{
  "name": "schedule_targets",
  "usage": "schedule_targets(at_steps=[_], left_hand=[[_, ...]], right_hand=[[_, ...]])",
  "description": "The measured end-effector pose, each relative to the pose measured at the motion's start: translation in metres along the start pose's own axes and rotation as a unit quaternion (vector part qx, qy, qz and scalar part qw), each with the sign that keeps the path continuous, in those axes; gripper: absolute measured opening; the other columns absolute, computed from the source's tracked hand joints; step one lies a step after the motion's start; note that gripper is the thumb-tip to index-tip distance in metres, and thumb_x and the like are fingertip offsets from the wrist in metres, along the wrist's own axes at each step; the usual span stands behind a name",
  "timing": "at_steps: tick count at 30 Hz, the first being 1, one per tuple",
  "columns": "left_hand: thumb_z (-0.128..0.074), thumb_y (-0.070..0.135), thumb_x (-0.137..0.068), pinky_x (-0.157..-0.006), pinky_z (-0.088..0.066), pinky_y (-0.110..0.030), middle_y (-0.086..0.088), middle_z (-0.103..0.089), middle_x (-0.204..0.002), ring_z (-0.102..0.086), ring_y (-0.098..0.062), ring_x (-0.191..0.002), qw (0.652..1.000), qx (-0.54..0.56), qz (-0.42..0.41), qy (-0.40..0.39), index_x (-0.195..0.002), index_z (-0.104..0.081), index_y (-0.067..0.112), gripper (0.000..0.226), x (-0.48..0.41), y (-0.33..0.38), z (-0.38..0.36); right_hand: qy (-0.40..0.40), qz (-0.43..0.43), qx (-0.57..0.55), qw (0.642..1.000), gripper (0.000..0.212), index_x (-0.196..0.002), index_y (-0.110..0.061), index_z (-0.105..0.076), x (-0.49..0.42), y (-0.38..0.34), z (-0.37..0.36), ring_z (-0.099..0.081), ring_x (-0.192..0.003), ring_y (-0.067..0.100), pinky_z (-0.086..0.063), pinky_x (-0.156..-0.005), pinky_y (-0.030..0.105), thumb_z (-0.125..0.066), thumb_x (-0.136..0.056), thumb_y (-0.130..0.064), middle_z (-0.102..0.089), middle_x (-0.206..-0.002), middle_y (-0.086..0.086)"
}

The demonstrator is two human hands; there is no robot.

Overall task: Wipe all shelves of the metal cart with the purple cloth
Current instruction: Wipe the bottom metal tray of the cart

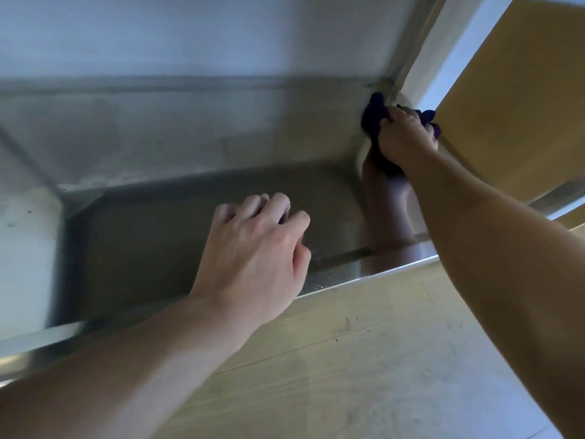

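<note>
Right fingers (392, 118): curled tight, gripping the purple cloth (373, 120). The cloth is bunched under and ahead of the fingers, with dark folds showing past the knuckles on both sides and below the palm.
Right hand (406, 139): presses the cloth into the far right corner of the metal shelf (190, 236), just beside the cart's upright post (411, 42). The forearm is mirrored in the metal below it.
Left fingers (274, 201): loosely curled, holding nothing, well apart from the cloth.
Left hand (253, 248): palm down over the middle of the shelf, past its near rim; contact with the metal cannot be told.
Surroundings: pale wall (190, 33) behind the cart; light wooden floor (348, 359) in front.
</note>
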State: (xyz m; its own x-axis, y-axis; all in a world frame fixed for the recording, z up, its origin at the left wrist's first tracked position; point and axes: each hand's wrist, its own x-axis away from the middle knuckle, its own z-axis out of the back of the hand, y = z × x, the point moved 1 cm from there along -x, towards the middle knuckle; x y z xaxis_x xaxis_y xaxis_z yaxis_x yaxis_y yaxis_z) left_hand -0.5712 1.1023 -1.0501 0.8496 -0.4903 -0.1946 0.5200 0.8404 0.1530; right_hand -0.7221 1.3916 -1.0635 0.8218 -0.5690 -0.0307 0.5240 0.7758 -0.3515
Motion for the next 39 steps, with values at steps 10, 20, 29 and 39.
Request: schedule_targets(at_steps=[10,20,29,39], left_hand=[[-0.036,0.035,-0.089,-0.076,-0.045,-0.041,0.006,-0.061,-0.108,-0.057,-0.02,-0.094,1.0,-0.023,-0.002,-0.01,-0.11,-0.065,0.027,0.037,0.0,-0.002,-0.002],[-0.037,0.031,-0.09,-0.082,-0.044,-0.04,0.003,-0.062,-0.121,-0.057,-0.023,-0.114,1.0,-0.012,-0.01,-0.011,-0.118,-0.064,0.025,0.039,-0.002,0.005,-0.005],[-0.038,0.033,-0.088,-0.073,-0.045,-0.039,0.004,-0.061,-0.114,-0.057,-0.021,-0.103,0.999,-0.031,-0.011,-0.013,-0.111,-0.064,0.025,0.036,-0.005,0.006,-0.003],[-0.047,0.031,-0.09,-0.077,-0.047,-0.039,0.004,-0.064,-0.115,-0.059,-0.024,-0.109,1.0,-0.018,-0.012,0.01,-0.109,-0.066,0.025,0.028,-0.005,0.007,-0.006]], right_hand=[[-0.058,0.238,-0.029,0.969,0.043,-0.139,-0.043,-0.043,0.039,-0.121,-0.046,-0.034,-0.138,0.035,-0.028,-0.109,0.046,-0.033,-0.097,-0.041,-0.034,-0.154,-0.009],[0.004,0.01,-0.032,0.999,0.045,-0.142,-0.041,-0.038,-0.037,-0.016,-0.001,-0.028,-0.139,0.039,-0.027,-0.113,0.05,-0.032,-0.098,-0.038,-0.034,-0.154,0.002],[-0.067,0.279,-0.013,0.958,0.046,-0.14,-0.04,-0.044,0.031,-0.139,-0.045,-0.04,-0.136,0.032,-0.034,-0.112,0.042,-0.039,-0.094,-0.043,-0.041,-0.15,-0.005],[-0.023,0.171,0.002,0.985,0.043,-0.142,-0.031,-0.043,-0.004,-0.058,-0.017,-0.039,-0.136,0.034,-0.03,-0.114,0.041,-0.035,-0.1,-0.035,-0.039,-0.152,0.003]])
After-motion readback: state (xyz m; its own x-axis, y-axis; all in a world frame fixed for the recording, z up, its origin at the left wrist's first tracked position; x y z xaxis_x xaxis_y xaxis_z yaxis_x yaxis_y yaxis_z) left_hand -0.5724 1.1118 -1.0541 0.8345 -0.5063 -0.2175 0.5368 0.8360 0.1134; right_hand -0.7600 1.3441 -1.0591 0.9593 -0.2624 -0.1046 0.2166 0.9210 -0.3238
